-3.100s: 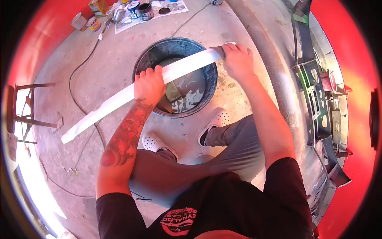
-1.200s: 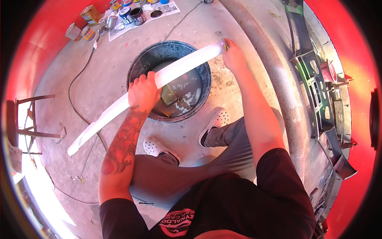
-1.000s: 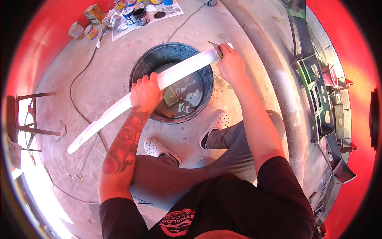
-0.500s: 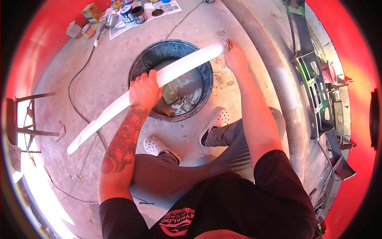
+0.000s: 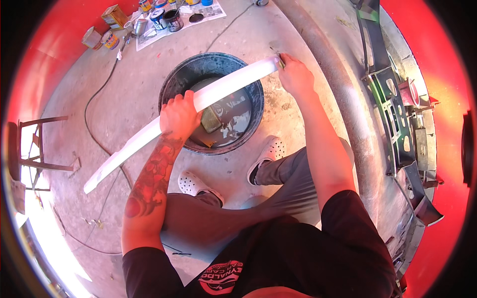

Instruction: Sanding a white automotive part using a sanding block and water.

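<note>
Left hand: I see my left hand (image 5: 180, 115) wrapped tight around one long white curved panel (image 5: 149, 133), near its middle.
Right hand: my right hand (image 5: 295, 75) is closed on the far end of the same panel, and a thin small tool (image 5: 279, 59) pokes out by my fingers. I cannot tell what kind it is.
Panel: it lies slanted across the top of one big round dark tub (image 5: 211, 102), right under my hands. Its other end sticks out far past my left hand, over the grey concrete floor (image 5: 124, 89).
Tub: there is water in it and one small square block (image 5: 211, 119) just beside my left hand.
Shoes: two white holey clogs (image 5: 268, 153), below the tub.
Cans: about seven paint cans (image 5: 169, 17), far beyond my left hand, some on one sheet of paper.
Pipe: one thick grey pipe (image 5: 348, 114), close past my right hand.
</note>
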### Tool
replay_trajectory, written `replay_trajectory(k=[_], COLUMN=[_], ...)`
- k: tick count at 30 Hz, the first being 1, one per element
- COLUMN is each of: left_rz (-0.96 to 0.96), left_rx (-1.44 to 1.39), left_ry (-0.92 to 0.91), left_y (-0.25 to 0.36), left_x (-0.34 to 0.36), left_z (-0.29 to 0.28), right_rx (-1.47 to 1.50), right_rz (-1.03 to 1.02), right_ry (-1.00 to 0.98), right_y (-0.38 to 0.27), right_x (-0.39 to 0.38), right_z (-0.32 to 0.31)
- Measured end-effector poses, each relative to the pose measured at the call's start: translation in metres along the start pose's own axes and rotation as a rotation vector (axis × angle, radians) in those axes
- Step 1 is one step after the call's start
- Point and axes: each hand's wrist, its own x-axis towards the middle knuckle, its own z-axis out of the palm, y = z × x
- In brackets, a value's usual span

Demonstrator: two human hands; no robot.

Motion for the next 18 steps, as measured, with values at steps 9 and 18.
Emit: replay_trajectory(k=[9,18], left_rz=[0.014,-0.004], left_rx=[0.005,0.032], left_ry=[0.054,0.044], left_y=[-0.002,0.001], left_x=[0.0,-0.005], left_z=[0.004,-0.002], right_rx=[-0.048,-0.279], right_rz=[-0.09,-0.439], right_ry=[-0.051,0.009], right_y=[0.0,-0.015], right_x=[0.004,-0.013], right_z=[-0.016,-0.024])
